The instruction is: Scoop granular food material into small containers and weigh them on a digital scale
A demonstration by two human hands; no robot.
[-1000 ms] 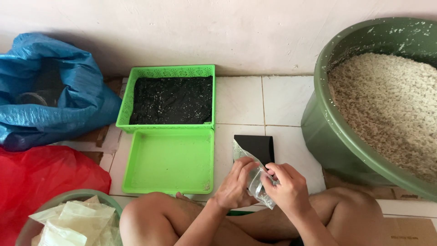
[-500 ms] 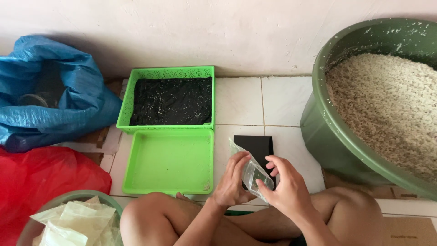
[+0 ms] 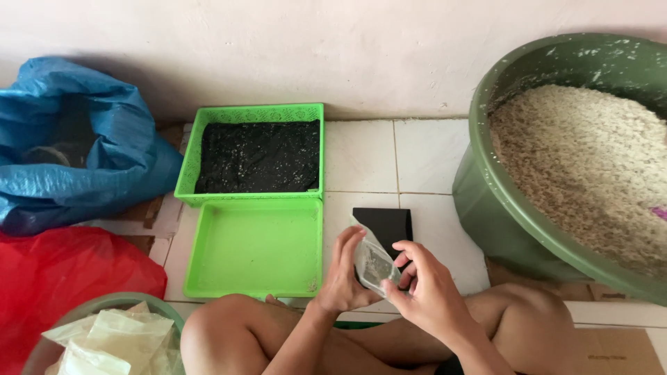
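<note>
A small clear plastic bag (image 3: 373,264) is held upright between both hands, low in the middle of the head view. My left hand (image 3: 342,274) grips its left side with the fingers curled up along the edge. My right hand (image 3: 425,292) pinches its right lower edge with thumb and fingertips. Behind the bag a flat black object (image 3: 384,223) lies on the white tiled floor (image 3: 424,160). My bare knees (image 3: 229,333) frame the bottom of the view.
A bright green tray (image 3: 256,246) lies left of my hands, with a green basket of black material (image 3: 258,156) behind it. A large green tub of pale grain (image 3: 583,167) stands at the right. Blue bag (image 3: 76,146), red bag (image 3: 62,278) and a bowl of clear bags (image 3: 111,340) sit at the left.
The bag has been lifted and turned more upright. My right hand has slid lower along its edge, and my left hand's fingers have risen along the left side.
</note>
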